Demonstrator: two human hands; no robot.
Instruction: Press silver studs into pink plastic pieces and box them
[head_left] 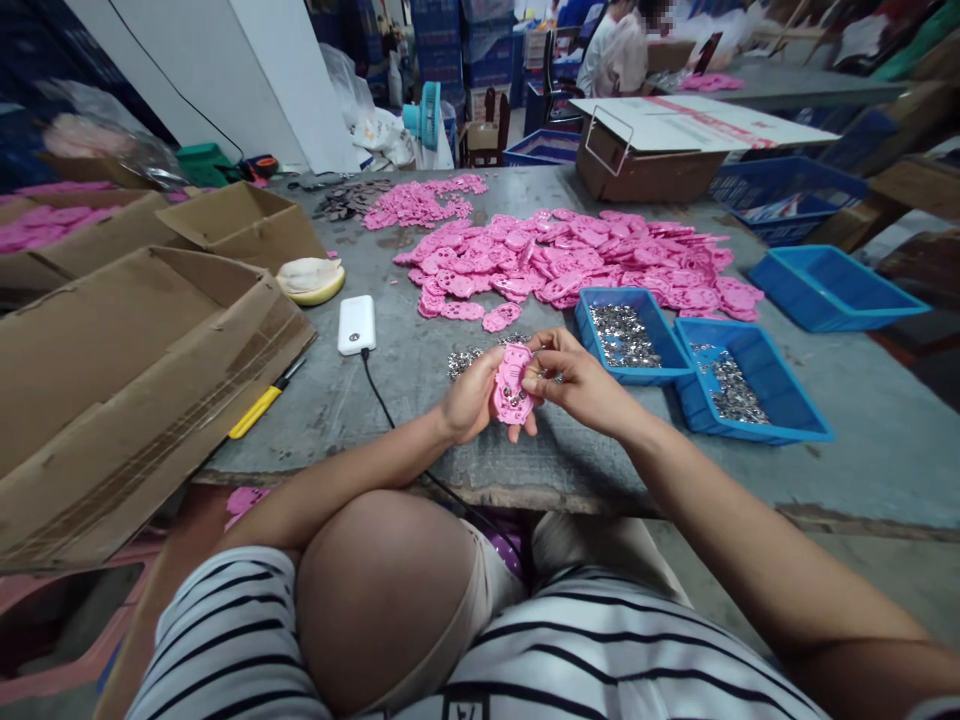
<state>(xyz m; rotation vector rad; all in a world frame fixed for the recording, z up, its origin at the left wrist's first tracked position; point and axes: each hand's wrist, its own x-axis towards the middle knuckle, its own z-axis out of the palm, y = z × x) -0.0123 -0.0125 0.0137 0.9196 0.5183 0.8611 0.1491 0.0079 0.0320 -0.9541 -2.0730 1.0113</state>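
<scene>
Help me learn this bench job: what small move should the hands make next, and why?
Probably the right hand should press down onto the pink part, seating the piece it pinches. The left hand holds that part face up, the right fingertips pinch at its edge, and a blue tray of metal bits sits close by. What they pinch is too small to see.

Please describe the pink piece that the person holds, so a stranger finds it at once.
On the grey table, a pink heap lies in the middle. Between it and the front edge, the left hand and right hand hold one pink piece. It alone is held, not lying down.
</scene>
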